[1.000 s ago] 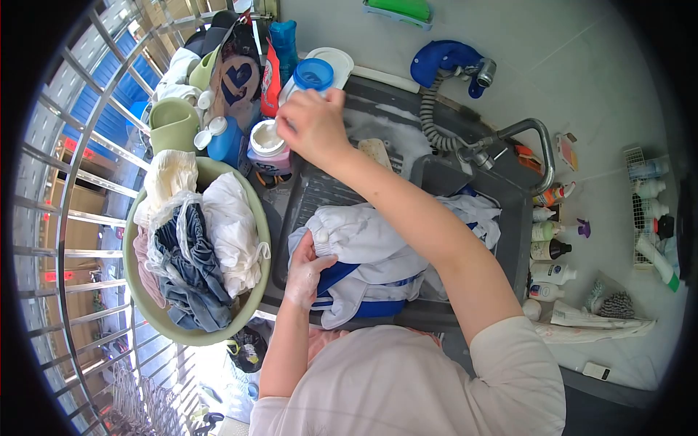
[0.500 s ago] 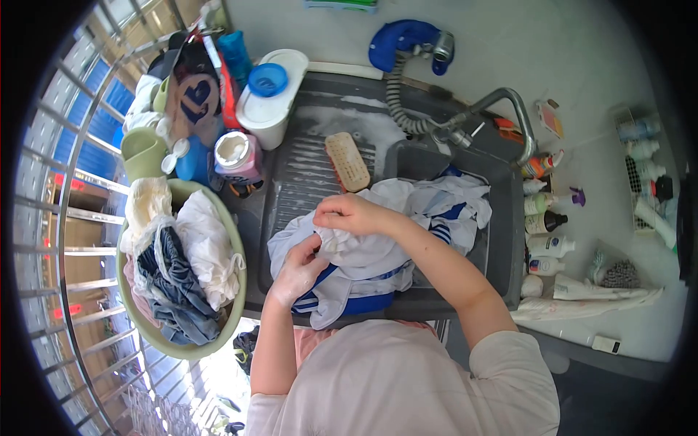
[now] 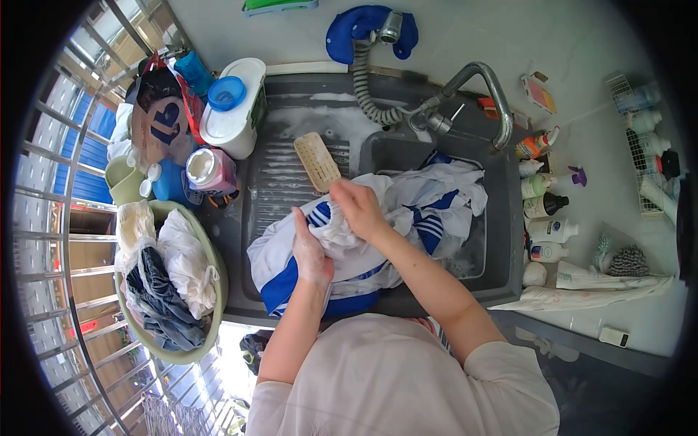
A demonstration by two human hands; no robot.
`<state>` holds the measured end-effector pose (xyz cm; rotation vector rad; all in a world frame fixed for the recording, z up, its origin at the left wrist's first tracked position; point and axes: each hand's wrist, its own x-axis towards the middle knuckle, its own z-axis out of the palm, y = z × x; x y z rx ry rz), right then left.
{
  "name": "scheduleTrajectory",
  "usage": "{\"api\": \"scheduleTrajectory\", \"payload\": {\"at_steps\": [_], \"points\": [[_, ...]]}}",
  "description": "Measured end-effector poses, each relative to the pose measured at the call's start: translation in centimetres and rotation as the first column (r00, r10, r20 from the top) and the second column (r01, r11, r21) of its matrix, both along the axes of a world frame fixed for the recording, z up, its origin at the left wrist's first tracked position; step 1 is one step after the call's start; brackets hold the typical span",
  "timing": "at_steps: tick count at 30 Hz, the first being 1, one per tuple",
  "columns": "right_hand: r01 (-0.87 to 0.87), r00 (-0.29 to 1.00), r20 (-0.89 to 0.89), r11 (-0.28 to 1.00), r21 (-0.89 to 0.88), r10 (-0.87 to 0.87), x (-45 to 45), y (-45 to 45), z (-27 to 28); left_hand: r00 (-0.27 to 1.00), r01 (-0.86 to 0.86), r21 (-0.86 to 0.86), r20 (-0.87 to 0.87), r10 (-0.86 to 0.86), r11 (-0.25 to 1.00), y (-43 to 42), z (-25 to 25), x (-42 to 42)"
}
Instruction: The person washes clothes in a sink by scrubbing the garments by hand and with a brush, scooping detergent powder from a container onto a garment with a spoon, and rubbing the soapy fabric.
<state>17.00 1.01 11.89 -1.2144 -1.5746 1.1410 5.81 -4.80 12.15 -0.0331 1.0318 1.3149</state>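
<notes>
A wet white and blue garment (image 3: 443,211) lies bunched over the dark washboard sink (image 3: 251,185), partly in its basin. My right hand (image 3: 356,207) is closed on the gathered elastic part of the cloth. Just left of it, my left hand (image 3: 311,254) touches the same cloth with its palm turned inward and its thumb raised, fingers apart. Some suds show on the left hand and wrist. Beyond the hands, a cream scrubbing brush (image 3: 317,161) rests on the ridged washboard. An open tub of white paste (image 3: 209,171) stands at the sink's left edge.
A green basin (image 3: 218,291) of clothes is at the left, beside metal bars. A white tub (image 3: 231,131) with a blue lid (image 3: 227,93) stands back left. The faucet (image 3: 502,109) arches over the right basin. Several bottles (image 3: 549,231) line the right side.
My right hand has come from near the open paste tub down to the cloth. My left hand has loosened from its grip. The garment has shifted, showing more blue, and the view has moved.
</notes>
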Motion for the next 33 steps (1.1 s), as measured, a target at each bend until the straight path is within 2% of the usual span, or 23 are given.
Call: {"api": "scheduleTrajectory", "payload": {"at_steps": [3, 4, 5, 7, 9, 11, 13, 14, 15, 17, 19, 20, 21, 23, 24, 25, 26, 27, 28, 29, 31, 32, 33], "points": [[-0.136, 0.990, 0.057, 0.984, 0.112, 0.130, 0.3, -1.9, 1.0, 0.997, -0.037, 0.006, -0.062, 0.037, 0.999, 1.2, -1.2, -0.6], [-0.166, 0.982, 0.147, 0.925, 0.341, 0.122, -0.2, -2.8, 1.5, 0.997, -0.076, 0.020, -0.009, 0.076, 0.997, 1.3, -1.4, -0.7], [-0.173, 0.980, 0.147, 0.927, 0.333, 0.130, -0.6, -2.9, 1.6, 0.996, -0.084, 0.011, -0.008, 0.084, 0.996, 1.2, -1.6, -0.6], [-0.177, 0.979, 0.197, 0.667, 0.724, 0.046, -0.9, -3.0, 1.5, 0.970, -0.098, -0.018, 0.222, 0.099, 0.995, 0.8, -1.6, -0.5], [-0.223, 0.958, 0.287, 0.598, 0.770, -0.012, -0.3, -0.1, 0.3, 0.952, -0.079, 0.032, 0.297, 0.066, 0.996, 0.3, -1.4, -0.3], [-0.236, 0.943, 0.329, 0.612, 0.755, -0.043, -0.6, 2.1, -1.2, 0.992, -0.088, -0.092, 0.087, 0.096, 0.992, 0.9, 2.1, 1.1], [-0.206, 0.956, 0.290, 0.601, 0.772, -0.045, -2.4, 0.5, 0.4, 0.981, -0.090, -0.103, 0.161, 0.106, 0.991, 0.8, -3.9, -1.4], [-0.210, 0.973, 0.225, 0.615, 0.760, 0.054, -3.5, -1.5, 1.9, 0.953, -0.099, 0.227, 0.301, 0.027, 0.969, 0.6, -10.0, -3.0], [-0.217, 0.976, 0.155, 0.633, 0.744, 0.152, -4.1, -2.8, 2.5, 0.911, -0.144, 0.523, 0.401, -0.094, 0.840, 0.3, -13.2, -4.2], [-0.289, 0.957, 0.207, 0.594, 0.751, 0.204, -3.6, 0.2, -0.2, 0.906, -0.092, 0.477, 0.405, -0.125, 0.874, 0.0, -8.9, -4.5], [-0.148, 0.982, 0.186, 0.668, 0.729, 0.014, -3.6, 3.5, -2.3, 0.998, -0.001, -0.116, -0.070, -0.007, 0.993, 0.8, 0.4, -1.7], [-0.119, 0.979, 0.197, 0.650, 0.751, -0.049, -3.6, 3.5, -2.6, 0.996, -0.078, -0.187, 0.038, 0.086, 0.979, 1.8, 2.8, -0.8], [-0.115, 0.980, 0.194, 0.650, 0.751, -0.050, -3.8, 2.6, -2.6, 0.996, -0.077, -0.186, 0.035, 0.085, 0.979, 1.7, 0.6, -2.4], [-0.178, 0.983, 0.107, 0.629, 0.756, 0.149, -4.6, -1.3, -2.3, 0.917, 0.071, 0.192, 0.374, -0.140, 0.979, 2.0, -8.8, -7.9], [-0.196, 0.980, 0.120, 0.702, 0.685, 0.156, -5.3, -3.6, 1.2, 0.715, 0.075, 0.671, 0.480, -0.509, 0.738, 2.4, -12.1, -8.8], [-0.195, 0.980, 0.117, 0.702, 0.685, 0.159, -5.9, -2.8, 0.7, 0.717, 0.075, 0.670, 0.478, -0.507, 0.738, 2.1, -10.2, -7.9], [-0.172, 0.985, 0.130, 0.715, 0.678, 0.113, -6.4, -1.6, -0.3, 0.865, 0.032, 0.473, 0.428, -0.261, 0.881, 0.9, -8.5, -6.1], [-0.144, 0.988, 0.141, 0.724, 0.674, 0.066, -7.0, 0.0, -1.3, 0.956, -0.063, 0.265, 0.294, -0.019, 0.962, 0.3, -4.8, -4.0], [-0.119, 0.984, 0.180, 0.750, 0.650, 0.000, -7.3, 2.0, -2.1, 0.998, -0.056, -0.084, -0.039, 0.053, 0.995, 1.4, 0.8, -1.8], [-0.105, 0.985, 0.171, 0.759, 0.643, -0.008, -7.2, 2.1, -2.7, 0.998, -0.048, -0.095, -0.048, 0.043, 0.994, 1.0, -0.1, -2.1], [-0.005, 0.983, 0.142, 0.762, 0.648, -0.115, -6.4, 3.0, -2.8, 0.997, 0.046, 0.096, -0.071, -0.039, 0.994, 1.7, -0.9, -3.3], [-0.015, 0.985, 0.140, 0.757, 0.653, -0.102, -5.9, 2.0, -2.9, 0.997, 0.075, -0.018, 0.007, -0.075, 0.997, 1.8, 0.2, -4.1], [-0.004, 0.985, 0.132, 0.753, 0.658, -0.110, -5.9, -0.1, -2.5, 0.997, 0.082, -0.012, -0.001, -0.082, 0.997, 1.1, -4.4, -6.4]]}}
